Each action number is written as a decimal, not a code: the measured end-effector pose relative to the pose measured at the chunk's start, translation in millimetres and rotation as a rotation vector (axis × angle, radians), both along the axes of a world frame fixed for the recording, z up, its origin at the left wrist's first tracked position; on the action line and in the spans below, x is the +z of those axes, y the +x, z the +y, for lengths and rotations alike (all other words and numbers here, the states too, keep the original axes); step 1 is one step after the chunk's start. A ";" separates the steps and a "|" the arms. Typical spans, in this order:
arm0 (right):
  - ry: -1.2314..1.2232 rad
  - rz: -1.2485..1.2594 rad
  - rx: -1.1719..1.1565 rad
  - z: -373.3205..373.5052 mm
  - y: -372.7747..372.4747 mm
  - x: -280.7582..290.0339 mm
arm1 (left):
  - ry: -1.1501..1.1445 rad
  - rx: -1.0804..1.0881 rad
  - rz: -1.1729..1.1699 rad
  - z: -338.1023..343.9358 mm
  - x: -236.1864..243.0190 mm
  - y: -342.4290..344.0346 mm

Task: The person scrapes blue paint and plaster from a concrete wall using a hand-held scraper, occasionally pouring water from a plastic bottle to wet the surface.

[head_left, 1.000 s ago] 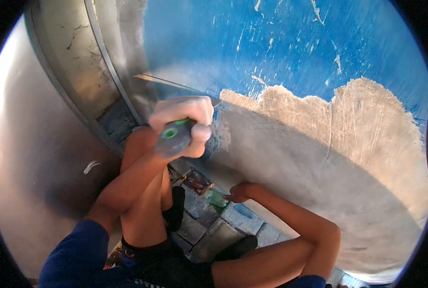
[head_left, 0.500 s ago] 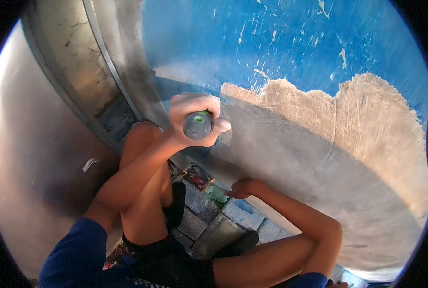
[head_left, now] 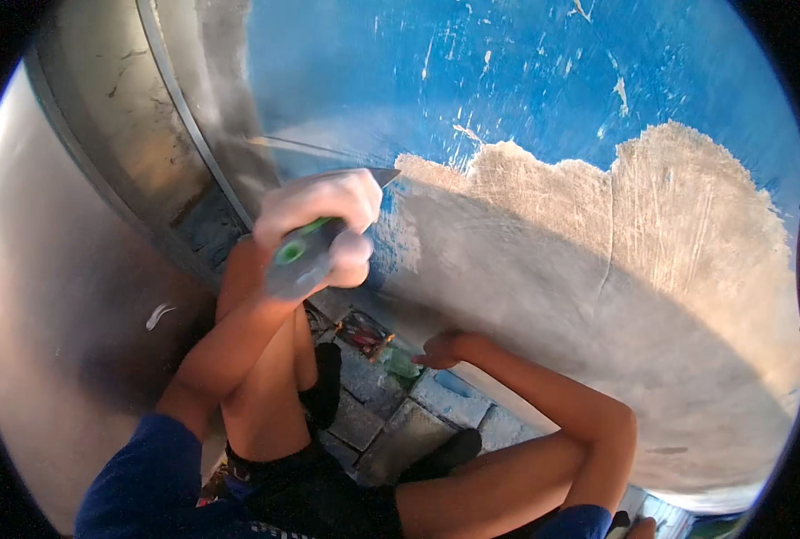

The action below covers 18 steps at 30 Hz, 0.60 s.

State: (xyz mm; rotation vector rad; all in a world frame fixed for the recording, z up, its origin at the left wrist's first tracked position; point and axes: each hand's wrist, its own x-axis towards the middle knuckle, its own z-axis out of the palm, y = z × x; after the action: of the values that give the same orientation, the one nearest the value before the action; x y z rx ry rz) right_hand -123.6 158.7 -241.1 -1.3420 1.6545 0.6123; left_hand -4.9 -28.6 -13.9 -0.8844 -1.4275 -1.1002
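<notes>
Well left of the painted wall (head_left: 373, 72) stood a smooth, pale panel (head_left: 50, 269) with a small white mark; between the two ran a stained, cream-coloured recess (head_left: 104, 90) edged by a metal strip (head_left: 174, 85). Before the wall's left part, the grip of the left hand (head_left: 319, 205) was clenched round the grey-and-green handle of a bladed tool (head_left: 303, 265), its tip near the wall's ragged paint edge. By the wall's foot, on grey paving blocks (head_left: 360, 419), lay a dark, reddish item (head_left: 364, 332) and a green piece (head_left: 400, 363). The right hand (head_left: 443, 349) was low near the wall; I could not tell its grip. The wall was scratched blue above, bare and tan-grey below, crossed by a curved shadow line.
</notes>
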 end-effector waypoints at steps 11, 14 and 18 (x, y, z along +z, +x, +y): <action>-0.053 0.020 0.011 8.6 -0.8 -6.2 | 0.031 0.080 -0.094 -5.4 -13.9 -4.4; -0.004 0.069 0.034 -1.2 3.1 0.1 | 0.116 -0.046 -0.002 -4.7 -6.8 -3.1; 0.022 0.019 -0.025 -1.6 4.3 6.7 | 0.042 -0.039 -0.030 -5.3 -7.1 -1.0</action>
State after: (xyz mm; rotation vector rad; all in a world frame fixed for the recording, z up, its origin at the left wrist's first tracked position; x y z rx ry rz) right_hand -119.3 157.1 -234.4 -1.3019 1.6731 0.6286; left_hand -5.9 -33.9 -20.9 -0.8726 -1.4120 -1.1730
